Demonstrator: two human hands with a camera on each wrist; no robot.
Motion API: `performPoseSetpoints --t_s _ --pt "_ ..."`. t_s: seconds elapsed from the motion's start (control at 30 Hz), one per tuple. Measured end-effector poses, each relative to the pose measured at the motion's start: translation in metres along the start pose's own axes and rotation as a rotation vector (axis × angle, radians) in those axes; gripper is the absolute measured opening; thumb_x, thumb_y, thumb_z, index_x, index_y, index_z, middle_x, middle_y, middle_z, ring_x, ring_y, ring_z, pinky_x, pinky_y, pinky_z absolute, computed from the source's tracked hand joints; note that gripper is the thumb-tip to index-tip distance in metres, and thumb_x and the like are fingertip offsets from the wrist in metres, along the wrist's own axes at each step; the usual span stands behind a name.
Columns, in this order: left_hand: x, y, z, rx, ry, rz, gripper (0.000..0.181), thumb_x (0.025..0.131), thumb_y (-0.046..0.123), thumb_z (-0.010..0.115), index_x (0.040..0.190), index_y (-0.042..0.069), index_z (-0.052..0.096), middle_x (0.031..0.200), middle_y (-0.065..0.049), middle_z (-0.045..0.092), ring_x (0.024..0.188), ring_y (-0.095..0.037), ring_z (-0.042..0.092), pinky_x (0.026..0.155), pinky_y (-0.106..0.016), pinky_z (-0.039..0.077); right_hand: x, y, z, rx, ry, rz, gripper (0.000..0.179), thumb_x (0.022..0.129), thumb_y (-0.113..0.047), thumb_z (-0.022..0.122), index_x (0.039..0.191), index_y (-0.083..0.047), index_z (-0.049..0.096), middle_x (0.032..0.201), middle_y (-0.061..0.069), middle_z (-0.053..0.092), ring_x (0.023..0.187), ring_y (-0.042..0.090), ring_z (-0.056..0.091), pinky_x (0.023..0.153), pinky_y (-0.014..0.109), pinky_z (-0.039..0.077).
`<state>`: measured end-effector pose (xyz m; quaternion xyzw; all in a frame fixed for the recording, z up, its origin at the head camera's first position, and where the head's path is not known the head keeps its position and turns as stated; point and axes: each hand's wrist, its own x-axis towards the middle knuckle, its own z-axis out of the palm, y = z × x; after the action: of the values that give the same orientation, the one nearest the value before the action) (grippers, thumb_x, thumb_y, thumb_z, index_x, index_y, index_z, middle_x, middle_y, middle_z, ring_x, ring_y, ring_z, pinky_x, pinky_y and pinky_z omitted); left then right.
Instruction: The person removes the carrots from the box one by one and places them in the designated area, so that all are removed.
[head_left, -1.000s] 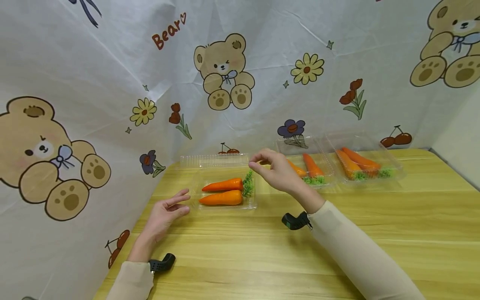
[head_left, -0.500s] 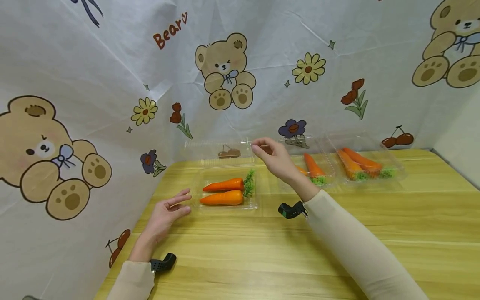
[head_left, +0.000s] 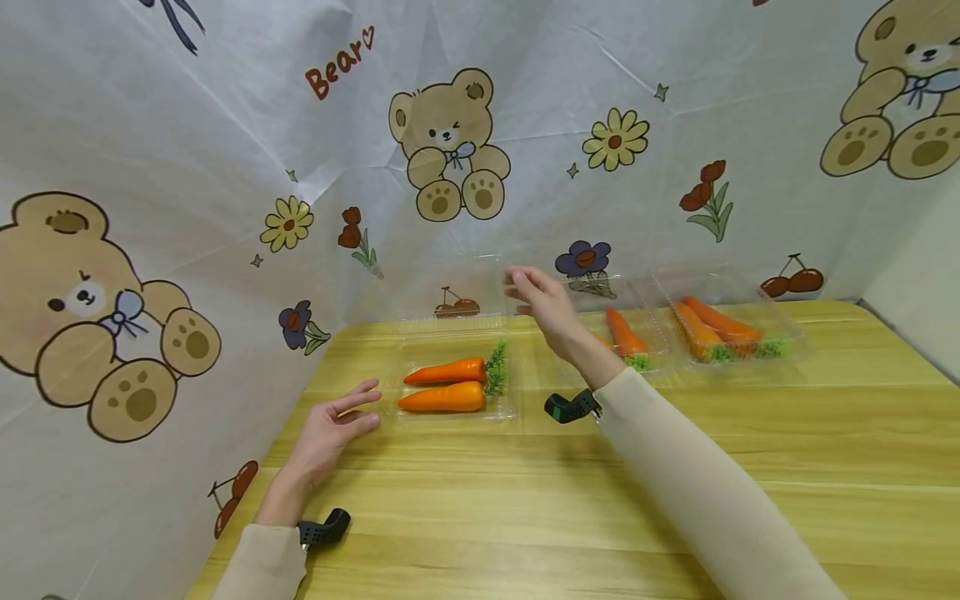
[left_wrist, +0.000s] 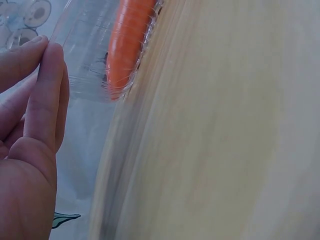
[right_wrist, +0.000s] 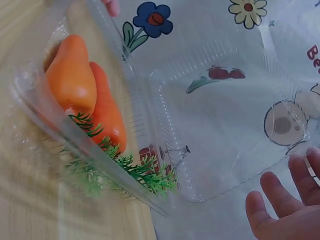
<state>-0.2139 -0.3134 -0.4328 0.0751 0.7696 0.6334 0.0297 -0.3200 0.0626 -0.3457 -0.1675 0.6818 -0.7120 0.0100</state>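
Two orange carrots [head_left: 442, 397] lie side by side in a clear hinged plastic box [head_left: 457, 417], their tips pointing left. At their thick ends is a green leafy sprig [head_left: 496, 367]. The transparent lid [right_wrist: 225, 125] stands raised behind the box. My left hand [head_left: 327, 433] is at the box's left edge with fingers extended; in the left wrist view its fingertips meet the plastic edge, though firm contact is hard to tell. Beside the lid's right edge, my right hand [head_left: 551, 312] has its fingers spread and holds nothing.
Two more clear boxes [head_left: 738, 333] with carrots and green leaves stand to the right, one partly behind my right arm. A white cloth [head_left: 525, 242] printed with bears and flowers hangs behind the wooden table [head_left: 480, 500].
The lid has swung up and back to a raised position. My right hand rose with it, then let go, its fingers now straighter. My left hand stayed put.
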Motion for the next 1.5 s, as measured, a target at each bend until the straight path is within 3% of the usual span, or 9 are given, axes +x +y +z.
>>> performPoseSetpoints --t_s 0.4,0.7,0.93,1.27,1.5 --pt "-0.001 0.000 -0.002 0.010 -0.007 -0.006 0.057 0.094 0.009 0.075 0.142 -0.013 0.053 0.164 -0.015 0.039 0.116 -0.020 0.071 0.091 -0.022 0.059 0.017 0.004 0.004 0.110 0.030 0.131 0.054 0.114 -0.040 0.030 0.159 -0.011 0.039 0.164 0.015 0.039 0.152 0.034 0.037 0.125 0.057 0.028" --pt "0.000 0.000 0.000 -0.006 -0.006 -0.014 0.058 0.093 0.008 0.076 0.142 -0.014 0.053 0.164 -0.015 0.039 0.114 -0.018 0.071 0.092 -0.021 0.058 0.029 0.014 0.001 0.183 0.042 0.238 0.063 0.113 -0.047 0.024 0.164 -0.011 0.028 0.169 0.009 0.030 0.156 0.034 0.030 0.127 0.055 0.026" --pt "0.001 0.001 0.000 -0.008 -0.002 -0.014 0.059 0.093 0.008 0.076 0.142 -0.013 0.053 0.164 -0.016 0.039 0.113 -0.020 0.070 0.091 -0.021 0.058 0.035 0.022 0.001 0.225 0.077 0.304 0.067 0.111 -0.052 0.025 0.163 -0.010 0.028 0.169 0.008 0.029 0.156 0.035 0.028 0.128 0.054 0.024" --pt "0.001 0.001 -0.001 0.006 0.001 -0.018 0.056 0.093 0.008 0.076 0.141 -0.010 0.056 0.164 -0.013 0.040 0.125 -0.027 0.065 0.093 -0.021 0.058 0.035 0.032 0.004 0.161 0.096 0.379 0.065 0.112 -0.048 0.029 0.164 -0.008 0.025 0.169 0.010 0.031 0.154 0.036 0.032 0.127 0.053 0.026" --pt "-0.001 0.002 0.000 0.020 0.004 -0.022 0.057 0.092 0.010 0.077 0.141 -0.009 0.056 0.164 -0.012 0.041 0.124 -0.025 0.065 0.093 -0.020 0.057 0.034 0.033 0.005 0.097 0.091 0.400 0.061 0.113 -0.041 0.035 0.165 -0.013 0.022 0.168 0.012 0.032 0.153 0.035 0.035 0.125 0.052 0.031"
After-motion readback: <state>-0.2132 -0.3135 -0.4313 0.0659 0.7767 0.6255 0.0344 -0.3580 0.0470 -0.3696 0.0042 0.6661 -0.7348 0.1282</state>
